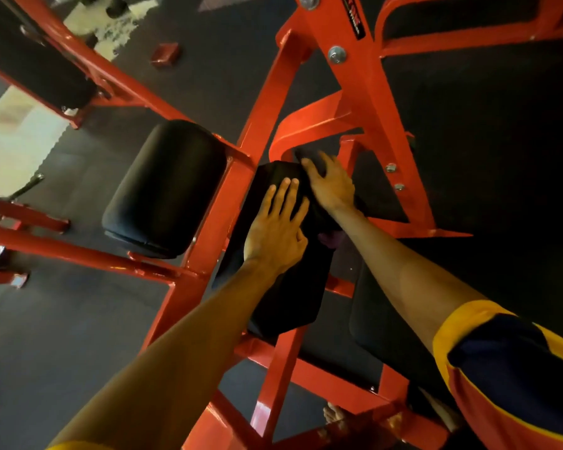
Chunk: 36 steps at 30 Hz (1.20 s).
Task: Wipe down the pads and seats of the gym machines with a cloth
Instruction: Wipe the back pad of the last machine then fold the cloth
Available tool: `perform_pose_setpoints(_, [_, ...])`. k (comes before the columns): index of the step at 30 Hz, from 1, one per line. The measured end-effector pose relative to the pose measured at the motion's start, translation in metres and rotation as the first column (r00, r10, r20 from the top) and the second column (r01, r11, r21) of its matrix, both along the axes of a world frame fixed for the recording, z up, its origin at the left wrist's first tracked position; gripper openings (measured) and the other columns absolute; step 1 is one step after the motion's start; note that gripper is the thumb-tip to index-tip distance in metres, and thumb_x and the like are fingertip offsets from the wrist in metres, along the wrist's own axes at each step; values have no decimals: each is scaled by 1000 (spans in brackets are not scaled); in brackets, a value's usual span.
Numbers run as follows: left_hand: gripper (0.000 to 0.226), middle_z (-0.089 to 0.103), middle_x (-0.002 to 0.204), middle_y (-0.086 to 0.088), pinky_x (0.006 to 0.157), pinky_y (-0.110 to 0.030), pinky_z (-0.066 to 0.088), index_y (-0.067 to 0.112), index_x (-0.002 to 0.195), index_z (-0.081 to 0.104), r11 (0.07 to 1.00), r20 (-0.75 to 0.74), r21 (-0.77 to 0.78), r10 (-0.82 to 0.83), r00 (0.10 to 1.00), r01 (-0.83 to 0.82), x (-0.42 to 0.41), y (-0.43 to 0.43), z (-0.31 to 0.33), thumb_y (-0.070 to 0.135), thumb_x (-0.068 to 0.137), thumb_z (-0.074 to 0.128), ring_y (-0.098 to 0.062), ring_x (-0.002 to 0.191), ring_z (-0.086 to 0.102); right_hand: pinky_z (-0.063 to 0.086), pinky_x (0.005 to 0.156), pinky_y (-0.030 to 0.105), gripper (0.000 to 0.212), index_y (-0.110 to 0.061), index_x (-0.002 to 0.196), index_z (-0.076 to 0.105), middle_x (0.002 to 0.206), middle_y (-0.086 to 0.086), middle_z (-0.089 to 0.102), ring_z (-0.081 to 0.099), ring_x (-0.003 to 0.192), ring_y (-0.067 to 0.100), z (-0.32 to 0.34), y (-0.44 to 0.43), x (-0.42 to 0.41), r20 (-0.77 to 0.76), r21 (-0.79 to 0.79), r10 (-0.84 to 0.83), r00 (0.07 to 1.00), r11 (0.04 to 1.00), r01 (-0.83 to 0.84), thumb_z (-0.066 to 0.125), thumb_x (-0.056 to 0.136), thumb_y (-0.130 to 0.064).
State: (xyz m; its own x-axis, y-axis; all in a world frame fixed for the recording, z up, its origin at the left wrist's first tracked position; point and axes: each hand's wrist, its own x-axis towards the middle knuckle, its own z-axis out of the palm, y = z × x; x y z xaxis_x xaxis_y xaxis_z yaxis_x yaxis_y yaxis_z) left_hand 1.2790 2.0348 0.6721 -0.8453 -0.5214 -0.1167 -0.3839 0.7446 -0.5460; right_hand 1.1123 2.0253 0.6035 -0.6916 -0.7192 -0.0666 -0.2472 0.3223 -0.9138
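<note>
A red-framed gym machine [348,102] fills the view. Its narrow black centre pad [286,293] runs from the lower middle up to the frame. My left hand [278,228] lies flat on this pad with straight, spread fingers. My right hand [332,185] is at the pad's far end, fingers curled over a dark cloth [309,157] bunched against the frame. A purple bit [332,238] shows under my right wrist; whether it belongs to the cloth I cannot tell. A rounded black pad [166,186] sits to the left and a black seat [384,323] to the right.
Red frame bars [88,254] cross the dark rubber floor [62,319] at left. Another black pad [30,56] on a red arm hangs at top left. A small red block [165,54] lies on the floor beyond. My foot [335,415] shows below the frame.
</note>
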Motion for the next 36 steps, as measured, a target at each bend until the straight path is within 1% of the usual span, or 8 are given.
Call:
perform_pose_setpoints(5, [69, 10, 166, -22, 127, -47, 4, 7, 159, 19, 996, -102, -48, 66, 993, -71, 3, 5, -4, 41, 101, 34, -33, 155, 8, 45, 101, 50, 53, -20, 125, 68, 120, 2, 69, 61, 115, 29, -9, -6, 0, -273, -328, 120, 954, 921, -210, 51, 95, -61])
perform_pose_setpoints(9, [66, 22, 165, -17, 122, -49, 27, 14, 158, 29, 978, -284, 14, 204, 937, -209, 13, 9, 0, 36, 98, 45, -33, 152, 25, 45, 100, 51, 73, -19, 123, 66, 121, 12, 65, 58, 119, 37, -4, -16, -6, -97, -115, 95, 991, 988, -106, 35, 86, -74])
perform_pose_setpoints(11, [63, 30, 162, -19, 117, -46, 36, 15, 158, 29, 957, -343, 27, 279, 897, -288, 27, 22, -1, 37, 101, 43, -34, 147, 36, 42, 105, 52, 69, -23, 127, 65, 128, 9, 64, 54, 126, 36, 9, -11, 13, -208, -48, 95, 974, 993, -107, 34, 88, -70])
perform_pose_setpoints(15, [58, 45, 153, -16, 107, -45, 49, 17, 156, 30, 893, -477, 88, 428, 768, -442, 46, 39, -4, 43, 105, 36, -31, 135, 51, 33, 116, 54, 46, -29, 136, 64, 142, 4, 59, 44, 141, 35, 13, 14, 51, -560, -283, 57, 826, 924, -256, 55, 97, -52])
perform_pose_setpoints(19, [56, 50, 151, -12, 112, -43, 43, 12, 152, 40, 831, -504, 138, 527, 684, -539, 57, 50, -4, 44, 106, 35, -27, 136, 52, 28, 119, 54, 50, -30, 139, 63, 152, 3, 51, 33, 149, 34, 7, 15, 23, -769, -213, 248, 589, 769, -602, 58, 97, -57])
perform_pose_setpoints(24, [45, 61, 139, -14, 107, -41, 46, 7, 143, 54, 810, -648, 234, 543, 534, -538, 76, 69, -2, 31, 105, 50, -30, 127, 60, 29, 116, 62, 54, -20, 123, 69, 138, 4, 61, 42, 142, 35, 39, 0, 35, -646, -115, 273, 712, 888, -445, 53, 93, -61])
perform_pose_setpoints(31, [49, 59, 142, -15, 114, -43, 42, 4, 140, 56, 777, -732, 423, 596, 328, -466, 84, 86, -5, 32, 106, 35, -30, 135, 52, 22, 119, 56, 44, -29, 121, 70, 127, -5, 65, 50, 134, 23, 44, 27, 56, -867, -54, 360, 345, 619, -783, 55, 93, -59])
perform_pose_setpoints(36, [51, 48, 152, -14, 114, -43, 39, 5, 148, 47, 755, -744, 503, 626, 234, -420, 98, 107, -15, 34, 107, 39, -29, 144, 41, 27, 114, 58, 52, -27, 113, 73, 132, 2, 62, 43, 138, 30, 55, 25, 71, -758, 27, 363, 542, 848, -530, 44, 96, -67])
